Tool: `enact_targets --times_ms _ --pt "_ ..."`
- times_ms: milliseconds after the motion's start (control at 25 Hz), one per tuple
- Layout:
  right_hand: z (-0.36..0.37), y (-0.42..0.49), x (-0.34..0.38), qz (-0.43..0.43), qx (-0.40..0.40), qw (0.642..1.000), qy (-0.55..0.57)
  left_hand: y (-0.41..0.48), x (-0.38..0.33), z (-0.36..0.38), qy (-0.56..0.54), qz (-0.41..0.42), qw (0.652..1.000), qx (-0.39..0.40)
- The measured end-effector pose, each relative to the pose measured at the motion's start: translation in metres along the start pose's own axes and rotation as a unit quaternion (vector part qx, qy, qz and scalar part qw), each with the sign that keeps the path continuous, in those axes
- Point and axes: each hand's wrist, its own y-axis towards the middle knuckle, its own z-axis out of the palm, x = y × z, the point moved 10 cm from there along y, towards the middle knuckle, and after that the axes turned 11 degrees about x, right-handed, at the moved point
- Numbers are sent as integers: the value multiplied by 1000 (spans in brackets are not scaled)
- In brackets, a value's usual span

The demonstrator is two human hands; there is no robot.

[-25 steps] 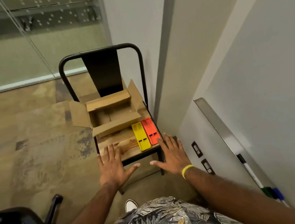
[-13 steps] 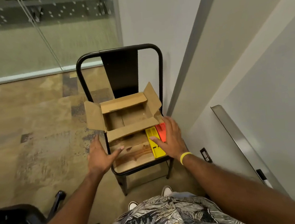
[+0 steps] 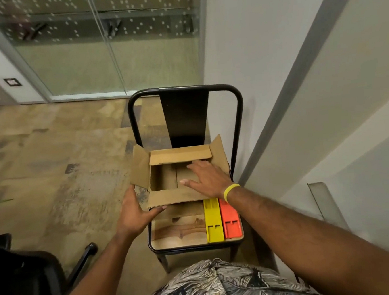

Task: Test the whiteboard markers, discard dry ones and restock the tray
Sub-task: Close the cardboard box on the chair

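Note:
An open cardboard box stands on the wooden seat of a black metal chair. My right hand lies palm down over the box's right side, fingers spread and reaching into the opening, with nothing in it. My left hand cups the box's near left corner, thumb against the front flap. The part of the box's inside that shows looks bare. No marker is in view. Only the end of the whiteboard's metal tray shows at the right.
A yellow plastic piece and an orange one lie side by side on the seat's right front. A wall runs close along the chair's right. A black office chair stands at lower left; glass partition behind.
My view has swung left, so the tray's markers are out of sight. The right hand moved from the coloured pieces up into the box. The left hand went to the box's corner.

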Motion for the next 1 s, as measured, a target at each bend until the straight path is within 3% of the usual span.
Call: enact_targets --times_ms 160,320,440,640,880,1000 --pt "-25 6 9 -21 -84 996 -31 -2 9 0 30 -30 999 -2" --pt "-36 31 3 16 -73 996 -36 1 9 0 56 -19 998 17" --pt "-39 45 -1 36 -65 996 -50 9 -9 5 129 34 988 81" --pt "-42 53 -9 84 -57 994 -33 30 -21 23 270 90 934 217" --pt "-42 45 -14 103 -67 992 -21 65 -47 14 259 112 923 262" --pt "-55 32 -13 100 -109 989 -1 78 -56 15 255 109 915 294"
